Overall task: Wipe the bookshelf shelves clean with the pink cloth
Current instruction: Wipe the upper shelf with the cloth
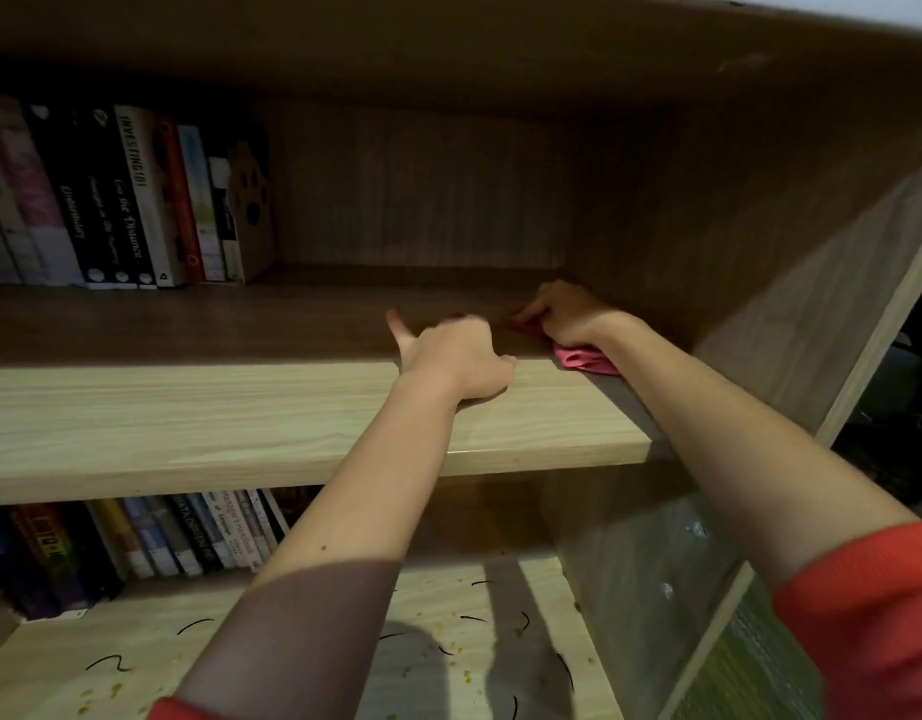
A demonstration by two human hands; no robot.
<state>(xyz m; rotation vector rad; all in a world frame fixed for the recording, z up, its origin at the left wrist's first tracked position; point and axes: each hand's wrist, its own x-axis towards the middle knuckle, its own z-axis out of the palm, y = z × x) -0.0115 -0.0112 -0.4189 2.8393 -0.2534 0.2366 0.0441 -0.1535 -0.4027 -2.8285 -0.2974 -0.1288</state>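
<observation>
Pink cloth (586, 360) lies mostly hidden under the right hand (562, 311), at about 2 o'clock from the picture's middle. Only a crumpled corner shows by the wrist and a sliver by the fingertips. Shadow dims the back of the upper shelf (240, 407). Books (126, 200) stand at 10 o'clock, cut off at the left, and open board runs from them to the side panel (760, 304) at 3 o'clock. The right hand's fingers curl on the cloth near the back corner. The left hand (451, 356) rests on the shelf, forefinger straight, holding nothing; its other fingers are blurred. Crumbs (440, 630) dot the lower shelf (48, 667) at 6 o'clock.
</observation>
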